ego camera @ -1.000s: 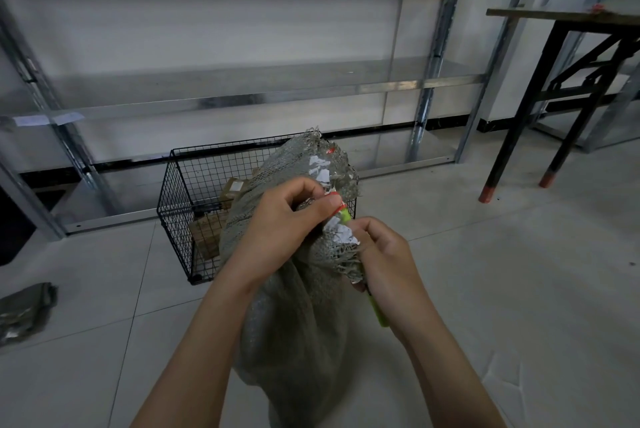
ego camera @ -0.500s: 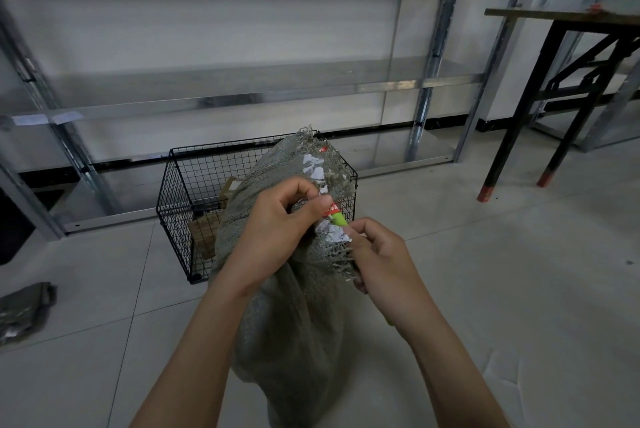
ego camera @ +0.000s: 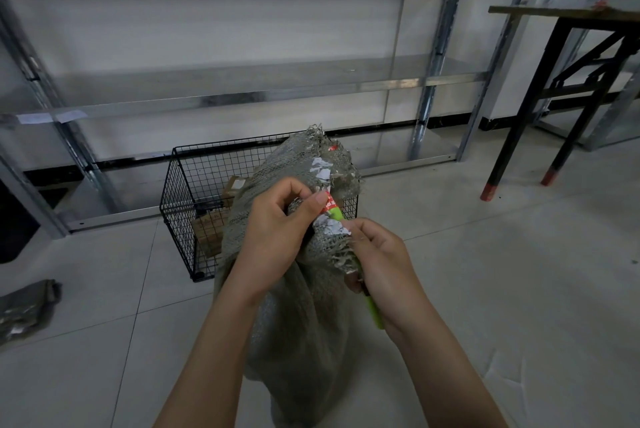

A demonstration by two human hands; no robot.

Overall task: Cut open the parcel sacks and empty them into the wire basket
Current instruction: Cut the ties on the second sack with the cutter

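Bunches the sack (ego camera: 304, 323) neck in the left hand (ego camera: 277, 233). Holds a green cutter (ego camera: 375, 315) in the right hand (ego camera: 381, 261), blade hidden by weave; wire basket (ego camera: 187, 178) half covered beyond.

**Sack Stands Between Hands and Basket**

A tall woven sack (ego camera: 304, 306) fills the centre of the frame, hiding the right half of the wire basket (ego camera: 194, 192) just behind it. The basket's open top shows at centre left, with cardboard parcels (ego camera: 211, 230) inside. The left hand (ego camera: 277, 233) grips the sack's neck and the right hand (ego camera: 381, 261) a green cutter (ego camera: 375, 315), crowding that spot. A metal shelving rack (ego camera: 242, 98) walls off the back. Table legs (ego camera: 519, 116) stand at upper right; a crumpled sack (ego camera: 24, 306) lies at lower left. Open tiled floor (ego camera: 502, 272) spreads across the right.
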